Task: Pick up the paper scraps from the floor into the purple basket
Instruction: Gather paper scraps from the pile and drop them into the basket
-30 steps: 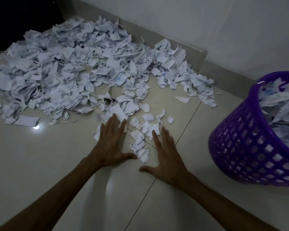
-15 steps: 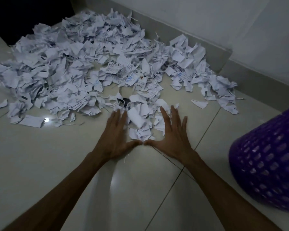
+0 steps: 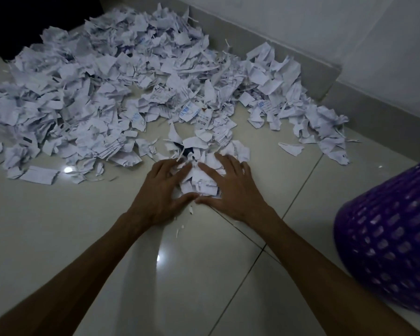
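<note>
A big heap of white paper scraps (image 3: 121,88) covers the tiled floor up to the wall. At its near edge a small bunch of scraps (image 3: 200,177) lies between my two hands. My left hand (image 3: 161,192) cups the bunch from the left, fingers curled around it. My right hand (image 3: 230,187) presses it from the right, and the two thumbs nearly touch in front. The purple basket (image 3: 388,238) stands at the right edge; only its latticed side shows, its opening is out of view.
A grey skirting board (image 3: 301,61) and white wall bound the heap at the back. A dark opening (image 3: 22,18) lies at the far left. Loose scraps (image 3: 38,174) and tiny bits (image 3: 180,230) lie on the glossy tiles (image 3: 107,238) near my arms.
My hands, flat and apart a second ago, have swept together and forward, gathering loose scraps into a bunch. The view has shifted left, so the basket's rim has left the frame.
</note>
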